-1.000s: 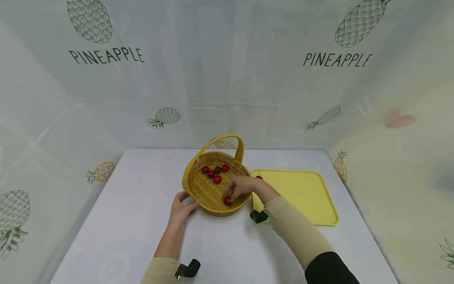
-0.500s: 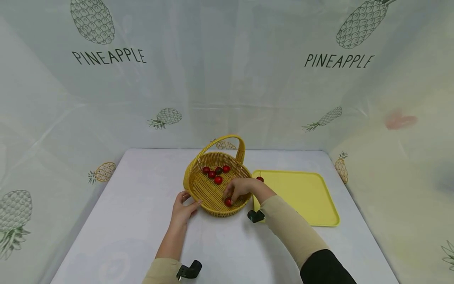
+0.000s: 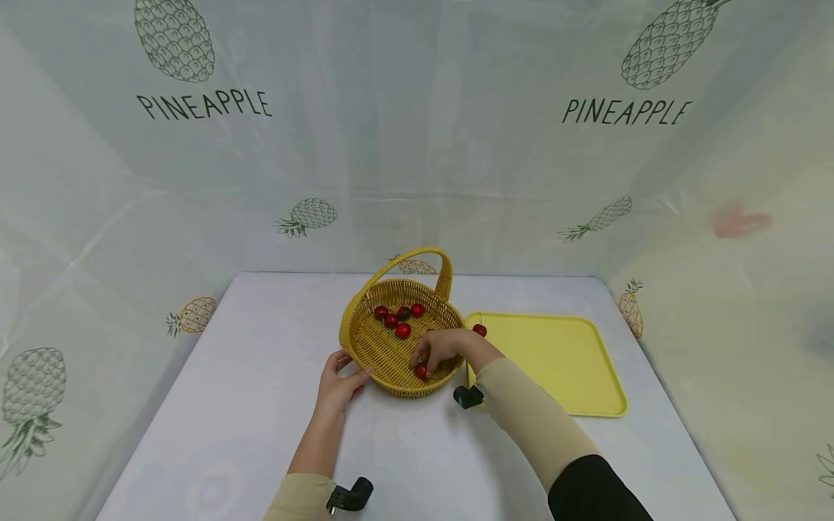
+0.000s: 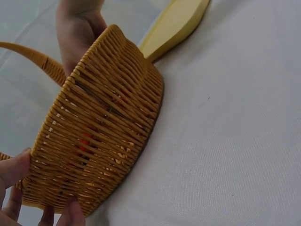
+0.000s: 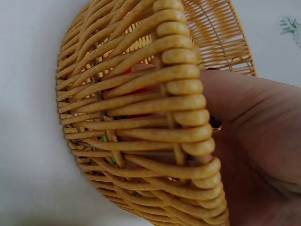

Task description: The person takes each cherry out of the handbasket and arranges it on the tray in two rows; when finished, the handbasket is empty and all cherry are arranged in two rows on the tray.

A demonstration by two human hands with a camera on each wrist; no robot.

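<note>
- Presumably for steadiness, left hand (image 3: 337, 386) grips basket (image 3: 404, 391) at its near-left rim, fingers partly curled.
- Right hand (image 3: 446, 346), inside basket's near-right side, pinches a cherry (image 3: 420, 372) (weave hides fingertips up close).
- Yellow tray (image 3: 547, 362) lies right of basket.

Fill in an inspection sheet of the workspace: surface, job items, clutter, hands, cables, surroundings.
Surface: flat white tabletop.
Job items: arch-handled yellow woven wicker basket holding small round red cherries; flat yellow rectangular tray beside it, with another cherry at its far left corner.
Clutter: nothing seen.
Hands: left hand grips the basket's near-left side; right hand reaches inside and appears to pinch one cherry.
Cables: nothing seen; black device on each wrist.
Surroundings: pale sheet printed with pineapples.
</note>
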